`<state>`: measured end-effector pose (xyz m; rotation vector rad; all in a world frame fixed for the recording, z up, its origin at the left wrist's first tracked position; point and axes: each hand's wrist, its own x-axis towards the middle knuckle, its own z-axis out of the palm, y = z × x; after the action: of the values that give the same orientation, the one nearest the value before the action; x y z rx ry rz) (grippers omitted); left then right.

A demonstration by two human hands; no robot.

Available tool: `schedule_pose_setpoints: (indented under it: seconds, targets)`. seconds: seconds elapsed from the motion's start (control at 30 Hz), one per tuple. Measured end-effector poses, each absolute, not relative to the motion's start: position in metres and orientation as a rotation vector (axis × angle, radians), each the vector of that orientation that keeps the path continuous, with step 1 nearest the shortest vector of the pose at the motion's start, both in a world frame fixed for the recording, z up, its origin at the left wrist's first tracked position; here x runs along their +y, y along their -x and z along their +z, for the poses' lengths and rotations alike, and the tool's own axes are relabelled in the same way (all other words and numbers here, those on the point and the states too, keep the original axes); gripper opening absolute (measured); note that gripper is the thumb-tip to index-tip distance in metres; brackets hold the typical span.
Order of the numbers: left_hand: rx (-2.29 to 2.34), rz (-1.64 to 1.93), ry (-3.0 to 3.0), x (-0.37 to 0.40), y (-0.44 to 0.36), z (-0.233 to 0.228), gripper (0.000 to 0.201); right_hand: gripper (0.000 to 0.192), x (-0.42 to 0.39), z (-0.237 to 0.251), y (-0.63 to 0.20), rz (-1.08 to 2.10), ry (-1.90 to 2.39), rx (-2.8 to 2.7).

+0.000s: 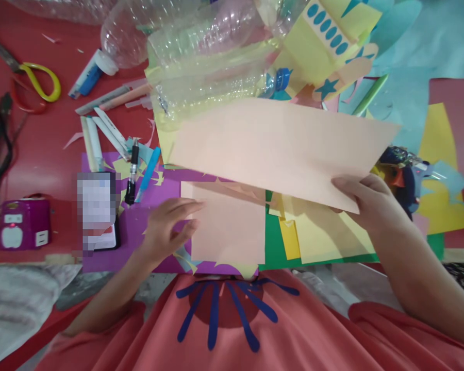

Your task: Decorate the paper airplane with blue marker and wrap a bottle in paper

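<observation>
Right hand (365, 198) pinches the raised peach sheet (278, 149) at its near-right corner; left hand (170, 226), fingers loosely spread, steadies the smaller peach piece (232, 232).

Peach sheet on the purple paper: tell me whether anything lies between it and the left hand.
Nothing visible does. The left hand already rests its fingertips on the left edge of the flat peach sheet. The right hand holds a larger peach sheet lifted above it.

One head-worn camera looks steeply down, close over the red counter (42, 154). The wearer's lap fills the frame's bottom edge, below the counter.
</observation>
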<state>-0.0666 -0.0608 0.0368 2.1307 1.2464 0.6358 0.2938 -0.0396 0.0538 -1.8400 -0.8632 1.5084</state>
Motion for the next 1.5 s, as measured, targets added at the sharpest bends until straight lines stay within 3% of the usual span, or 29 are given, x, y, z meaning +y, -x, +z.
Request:
schedule_pose_setpoints:
  seconds: [0.13,0.2,0.37,0.5,0.63,0.83,1.0,1.1,1.23,1.37,1.5]
  targets:
    - [1.04,0.591,-1.529,-0.045,0.035,0.03,0.064,0.026,-0.056,0.041,-0.293,1.438,1.776,-0.729]
    - [0.969,0.642,-1.324,-0.031,0.017,0.023,0.074,0.035,-0.066,0.033,-0.288,1.457,1.744,-0.863]
    - [1.176,0.953,-1.144,0.005,-0.01,0.006,0.047,0.047,-0.073,0.029,-0.279,1.954,1.499,-1.392]
    - [1.233,1.044,-1.049,0.02,-0.008,0.005,0.031,0.072,-0.059,0.029,-0.287,2.217,1.057,-1.301]
    - [1.205,1.04,-1.042,0.02,-0.004,0.006,0.037,0.059,-0.045,0.024,-0.278,2.069,1.165,-1.1]
    - [1.109,0.999,-1.271,0.017,-0.005,0.0,0.051,0.042,-0.02,0.031,-0.227,1.768,1.439,-1.254]
    - [1.149,1.038,-1.308,0.016,-0.002,-0.003,0.077,0.041,-0.001,0.027,-0.221,1.316,1.596,-1.214]
    - [1.176,1.02,-1.388,0.012,-0.002,-0.004,0.077,0.033,0.005,0.021,-0.224,1.134,1.647,-1.035]
    - [1.263,1.035,-1.47,0.01,-0.002,-0.005,0.062,0.018,0.002,0.022,-0.219,1.336,1.469,-0.875]
    - [1.318,1.144,-1.461,0.011,-0.002,-0.007,0.058,0.021,-0.011,0.025,-0.208,1.583,1.337,-0.85]
    - [1.232,1.081,-1.413,0.008,-0.004,-0.008,0.065,0.026,-0.015,0.017,-0.207,1.595,1.505,-0.831]
